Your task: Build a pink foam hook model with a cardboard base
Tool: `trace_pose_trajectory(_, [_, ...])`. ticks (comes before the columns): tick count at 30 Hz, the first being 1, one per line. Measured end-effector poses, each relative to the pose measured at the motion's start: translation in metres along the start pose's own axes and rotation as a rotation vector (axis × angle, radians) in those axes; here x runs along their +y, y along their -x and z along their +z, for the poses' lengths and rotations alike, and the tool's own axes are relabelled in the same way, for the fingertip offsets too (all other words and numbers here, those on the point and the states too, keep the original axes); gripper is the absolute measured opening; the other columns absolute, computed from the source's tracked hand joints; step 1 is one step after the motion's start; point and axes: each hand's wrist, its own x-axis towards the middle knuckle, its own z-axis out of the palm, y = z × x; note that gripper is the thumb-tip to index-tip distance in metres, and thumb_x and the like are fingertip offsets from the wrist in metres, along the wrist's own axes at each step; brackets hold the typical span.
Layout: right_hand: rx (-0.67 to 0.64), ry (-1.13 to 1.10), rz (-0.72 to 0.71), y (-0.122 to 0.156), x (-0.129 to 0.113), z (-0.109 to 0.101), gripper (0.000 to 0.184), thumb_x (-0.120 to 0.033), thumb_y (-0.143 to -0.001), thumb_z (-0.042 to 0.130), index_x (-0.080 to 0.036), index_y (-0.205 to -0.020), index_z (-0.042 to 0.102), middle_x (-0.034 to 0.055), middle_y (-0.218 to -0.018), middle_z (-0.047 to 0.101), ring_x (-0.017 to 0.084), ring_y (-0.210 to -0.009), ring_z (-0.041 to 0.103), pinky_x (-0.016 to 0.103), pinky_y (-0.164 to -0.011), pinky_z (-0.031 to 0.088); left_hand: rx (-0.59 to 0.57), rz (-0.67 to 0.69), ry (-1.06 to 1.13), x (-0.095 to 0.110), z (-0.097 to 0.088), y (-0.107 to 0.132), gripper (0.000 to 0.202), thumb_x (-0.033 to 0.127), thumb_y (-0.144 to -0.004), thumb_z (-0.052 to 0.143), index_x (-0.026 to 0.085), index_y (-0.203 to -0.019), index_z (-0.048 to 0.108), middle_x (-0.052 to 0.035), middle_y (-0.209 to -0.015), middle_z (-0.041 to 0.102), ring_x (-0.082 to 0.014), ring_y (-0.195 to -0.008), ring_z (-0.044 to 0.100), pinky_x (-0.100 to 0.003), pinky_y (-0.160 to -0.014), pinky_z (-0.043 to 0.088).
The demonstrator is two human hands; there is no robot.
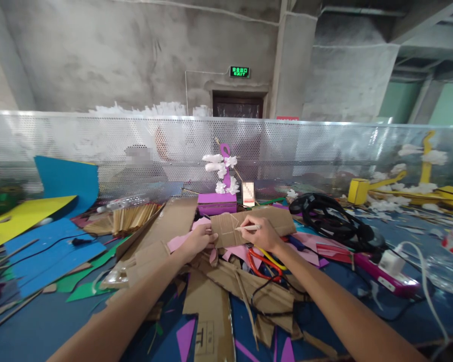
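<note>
My right hand point(262, 232) is closed around a white pen point(249, 228), its tip on a piece of brown cardboard point(223, 229). Pale lines are visible on the cardboard around the tip. My left hand point(201, 240) grips the left edge of the same cardboard, thumb on top. Scraps of pink paper point(179, 243) lie under and beside my left hand. Below my right hand are scissors with orange-red handles point(262, 269). Just behind the cardboard stands a purple box point(217, 203), with a purple shape carrying white tufts point(226, 168) above it.
Cardboard offcuts point(211, 311) cover the near middle. To the right are a coil of black cable point(332, 221) and a magenta power strip point(387, 274) with a white plug. Blue sheets point(56, 251) and a bundle of sticks point(134, 220) lie left. A perforated metal screen point(189, 136) closes the back.
</note>
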Motion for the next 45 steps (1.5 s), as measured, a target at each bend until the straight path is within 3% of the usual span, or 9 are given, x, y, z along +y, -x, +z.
trace_pose_trajectory(6, [-0.027,-0.041,-0.007,0.0,0.003,0.001,0.007,-0.025,-0.083,0.066,-0.021,-0.076,0.066,-0.0012,-0.069,0.068,0.014,-0.061,0.059,0.023,-0.057,0.042,0.013,-0.002,-0.006,0.001,0.001,0.001,0.052,0.04,-0.066,0.088,0.014,-0.107,0.068,-0.0097,-0.092,0.076,-0.0276,-0.085,0.074,-0.037,-0.076,0.059])
trace_pose_trajectory(14, [0.191,-0.087,-0.01,-0.007,0.002,-0.011,0.01,-0.031,-0.086,0.062,-0.023,-0.081,0.06,0.0018,-0.075,0.068,0.019,-0.068,0.063,0.028,-0.063,0.05,-0.022,0.016,-0.01,-0.001,-0.002,0.001,0.053,0.042,-0.068,0.087,0.016,-0.11,0.068,-0.0099,-0.096,0.076,-0.0264,-0.089,0.075,-0.036,-0.08,0.057])
trace_pose_trajectory(26, [0.179,-0.037,-0.002,-0.006,0.004,-0.009,0.009,-0.03,-0.084,0.061,-0.024,-0.079,0.058,0.0011,-0.072,0.066,0.019,-0.065,0.062,0.028,-0.059,0.048,-0.006,0.009,-0.04,-0.002,-0.001,0.0,0.058,0.047,-0.067,0.086,0.016,-0.113,0.067,-0.0128,-0.101,0.076,-0.0282,-0.091,0.074,-0.04,-0.083,0.056])
trace_pose_trajectory(38, [0.156,-0.046,-0.013,-0.006,0.002,-0.009,0.01,-0.029,-0.085,0.062,-0.023,-0.078,0.058,0.0009,-0.071,0.066,0.017,-0.064,0.061,0.026,-0.059,0.047,-0.025,0.015,-0.021,-0.002,-0.003,-0.002,0.054,0.042,-0.067,0.086,0.016,-0.111,0.068,-0.0088,-0.093,0.075,-0.0255,-0.087,0.073,-0.036,-0.08,0.056])
trace_pose_trajectory(45, [0.077,-0.112,0.039,-0.004,0.003,-0.005,0.011,-0.03,-0.087,0.064,-0.021,-0.081,0.064,0.0001,-0.073,0.066,0.016,-0.064,0.061,0.025,-0.06,0.045,-0.01,0.009,-0.025,0.0,-0.001,0.0,0.052,0.04,-0.068,0.086,0.016,-0.11,0.068,-0.0077,-0.092,0.075,-0.025,-0.084,0.073,-0.036,-0.078,0.057])
